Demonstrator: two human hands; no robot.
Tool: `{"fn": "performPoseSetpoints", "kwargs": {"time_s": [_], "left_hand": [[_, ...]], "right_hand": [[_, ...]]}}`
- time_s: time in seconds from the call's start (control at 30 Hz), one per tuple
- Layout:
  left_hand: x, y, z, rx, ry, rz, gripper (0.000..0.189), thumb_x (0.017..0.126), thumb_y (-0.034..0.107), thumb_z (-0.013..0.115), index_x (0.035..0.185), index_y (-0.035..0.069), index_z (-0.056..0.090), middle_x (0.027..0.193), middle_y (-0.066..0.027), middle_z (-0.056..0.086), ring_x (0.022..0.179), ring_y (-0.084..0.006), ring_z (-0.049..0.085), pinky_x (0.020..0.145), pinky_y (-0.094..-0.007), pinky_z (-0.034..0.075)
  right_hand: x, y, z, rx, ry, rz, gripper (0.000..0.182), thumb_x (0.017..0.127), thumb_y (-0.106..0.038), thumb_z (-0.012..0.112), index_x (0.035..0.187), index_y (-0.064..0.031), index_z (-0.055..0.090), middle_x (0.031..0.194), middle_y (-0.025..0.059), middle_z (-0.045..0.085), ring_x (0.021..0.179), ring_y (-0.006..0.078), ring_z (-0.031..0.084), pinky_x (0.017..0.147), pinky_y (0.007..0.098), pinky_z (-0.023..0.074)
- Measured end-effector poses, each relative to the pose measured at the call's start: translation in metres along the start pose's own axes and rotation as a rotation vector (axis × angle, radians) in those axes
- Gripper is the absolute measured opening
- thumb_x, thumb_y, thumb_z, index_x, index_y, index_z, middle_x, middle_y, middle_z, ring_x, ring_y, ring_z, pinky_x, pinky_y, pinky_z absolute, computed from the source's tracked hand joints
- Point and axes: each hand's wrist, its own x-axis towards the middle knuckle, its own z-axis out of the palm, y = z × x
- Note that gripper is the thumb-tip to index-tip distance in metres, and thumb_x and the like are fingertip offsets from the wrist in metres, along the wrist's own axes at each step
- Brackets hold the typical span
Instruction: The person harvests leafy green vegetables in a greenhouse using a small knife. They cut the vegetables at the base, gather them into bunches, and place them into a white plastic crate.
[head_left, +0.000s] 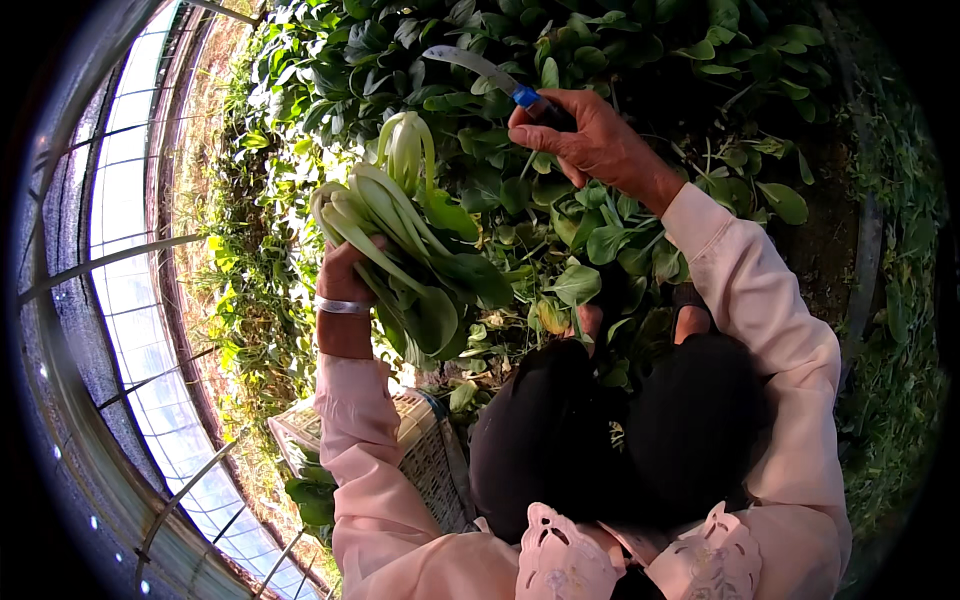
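My left hand (346, 274) grips a bunch of leafy greens, pale-stalked like bok choy (401, 232), with the stalk ends up and the dark leaves hanging toward my knees. Some of its fingers are hidden behind the stalks. In my right hand (592, 139) is a knife with a curved blade (472, 66), a blue band and a dark handle. The blade points up and left, apart from the bunch. Beneath both hands grow more leafy green plants (480, 180), a few with yellowed leaves (553, 316).
A cream plastic crate (435, 450) with slatted sides stands by my left forearm, green leaves (311, 495) beside it. My bent knees (540, 435) are close below the plants. Along the left runs a greenhouse wall of sheeting and metal poles (112, 262). Low weeds (907, 300) line the right.
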Motion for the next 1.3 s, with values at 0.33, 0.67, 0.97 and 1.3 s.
{"fn": "performPoseSetpoints", "kwargs": {"time_s": [0.33,0.67,0.97,1.3], "left_hand": [[-0.130,0.030,0.063,-0.042,-0.209,0.205,0.063,0.078,0.007,0.058,0.136,-0.007,0.039,0.130,-0.0227,0.053,0.109,-0.0325,0.060,0.094,-0.0445,0.051],[-0.237,0.049,0.012,-0.041,-0.066,0.482,0.063,0.081,0.003,0.055,0.140,-0.005,0.034,0.137,-0.0254,0.048,0.122,-0.0343,0.051,0.104,-0.0464,0.041],[-0.271,0.040,0.028,-0.183,-0.084,0.606,0.038,0.074,-0.008,0.061,0.111,0.000,0.058,0.100,-0.0117,0.065,0.089,-0.0246,0.065,0.080,-0.0374,0.054],[-0.320,0.016,-0.032,-0.318,-0.201,0.665,0.062,0.081,0.003,0.056,0.139,-0.005,0.035,0.133,-0.0269,0.050,0.120,-0.0353,0.052,0.104,-0.0459,0.042]], "right_hand": [[-0.048,-0.132,0.073,-0.140,-0.062,-0.205,0.029,0.084,-0.032,0.074,0.079,-0.0053,0.064,0.055,-0.0045,0.047,0.042,0.0055,0.045,0.040,0.0225,0.0354],[-0.090,-0.195,0.145,-0.136,-0.181,-0.169,0.029,0.090,-0.027,0.066,0.074,-0.0052,0.055,0.053,-0.0012,0.047,0.042,0.0084,0.046,0.040,0.0246,0.0341],[-0.120,-0.199,0.242,-0.369,-0.294,-0.376,0.031,0.080,-0.032,0.075,0.080,-0.0034,0.064,0.054,-0.0032,0.047,0.042,0.0052,0.045,0.041,0.0220,0.0350],[-0.116,-0.181,0.242,-0.009,-0.361,-0.267,0.021,0.092,-0.027,0.066,0.081,-0.0111,0.060,0.059,-0.0062,0.042,0.041,0.0039,0.037,0.040,0.0209,0.0303]]}}
